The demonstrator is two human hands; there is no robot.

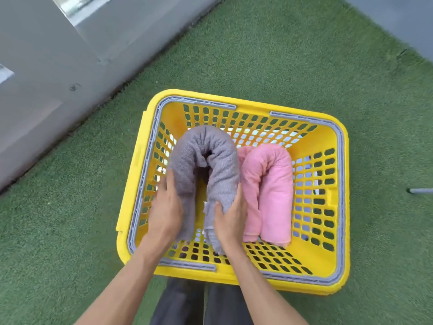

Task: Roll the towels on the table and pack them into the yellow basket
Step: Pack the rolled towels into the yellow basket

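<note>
Two towels [203, 170], one basket [337, 275], two hands [166, 207]

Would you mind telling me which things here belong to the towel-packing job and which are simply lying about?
Part of the job:
- yellow basket
- grey rolled towel, held by left hand and right hand
- pink rolled towel, already in the basket

Just lying about:
- green artificial turf
- grey rod at the right edge

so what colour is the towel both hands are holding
Grey, clearest in the head view: the towel bent in the yellow basket.
</note>
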